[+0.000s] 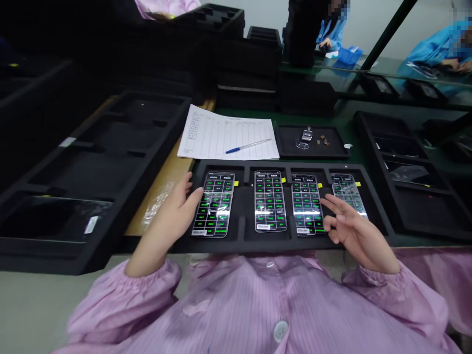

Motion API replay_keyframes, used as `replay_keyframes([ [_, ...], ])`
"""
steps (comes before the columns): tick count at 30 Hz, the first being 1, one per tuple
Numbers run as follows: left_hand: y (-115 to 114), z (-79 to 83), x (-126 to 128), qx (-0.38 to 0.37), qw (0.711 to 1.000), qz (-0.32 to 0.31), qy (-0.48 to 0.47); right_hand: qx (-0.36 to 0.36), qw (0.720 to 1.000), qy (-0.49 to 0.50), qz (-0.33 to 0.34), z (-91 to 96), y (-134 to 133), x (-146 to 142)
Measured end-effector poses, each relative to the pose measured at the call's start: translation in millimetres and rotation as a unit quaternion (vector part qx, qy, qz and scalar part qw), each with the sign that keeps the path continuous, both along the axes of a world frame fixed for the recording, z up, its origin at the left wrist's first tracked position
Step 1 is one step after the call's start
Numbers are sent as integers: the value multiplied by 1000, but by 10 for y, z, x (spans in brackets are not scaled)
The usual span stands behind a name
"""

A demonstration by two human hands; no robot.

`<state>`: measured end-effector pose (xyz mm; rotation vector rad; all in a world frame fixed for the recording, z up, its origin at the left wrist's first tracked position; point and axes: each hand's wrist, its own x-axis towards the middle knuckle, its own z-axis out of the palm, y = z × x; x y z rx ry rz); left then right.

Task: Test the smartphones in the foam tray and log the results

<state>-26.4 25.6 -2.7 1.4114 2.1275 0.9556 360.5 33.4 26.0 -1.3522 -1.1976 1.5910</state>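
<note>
Several lit phone screens lie in a row in a black foam tray (241,236) before me, showing grids of green text. My left hand (175,209) is at the tray's left end, thumb apart from the fingers, beside the leftmost phone screen (213,204); nothing shows in it. A second phone screen (270,201) sits in the compartment right of that one. Over the right part of the tray, my right hand (350,223) has its fingers spread, between the third phone screen (307,204) and the rightmost phone screen (348,189), partly covering the latter. Yellow tabs stick out from the screens.
Behind the tray lie printed sheets (210,130) with a blue pen (248,146) and a small black tray (287,147) of metal parts. Larger foam trays stand left (121,162) and right (424,196). Co-workers in blue sleeves (424,49) sit across.
</note>
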Motion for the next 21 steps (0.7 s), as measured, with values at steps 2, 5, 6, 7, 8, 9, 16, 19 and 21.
replay_keyframes([
  [2, 38, 44, 17, -24, 999, -2, -27, 3, 1000, -3, -8, 12, -5, -32],
  [5, 79, 152, 22, -68, 993, -21, -89, -20, 999, -1, -50, 26, 3, -26],
  [6, 93, 188, 17, -73, 992, -23, -99, -34, 998, -1, -62, 23, 15, -16],
  [7, 106, 221, 12, -76, 991, -21, -106, -48, 997, -2, -67, 15, 28, -5],
  [8, 118, 253, 11, -76, 991, -23, -107, -62, 996, -5, -64, 5, 39, 5],
  [9, 126, 285, 19, -71, 992, -30, -99, -74, 996, -10, -56, -5, 47, 13],
  [16, 128, 432, 441, -100, 985, -71, 125, -85, 996, -36, -21, -42, -4, 12],
  [19, 142, 408, 651, -153, 961, -41, 226, -86, 996, -30, -4, -75, 5, 25],
  [21, 161, 379, 726, -176, 946, -31, 269, -80, 996, -23, 14, -104, 21, 41],
])
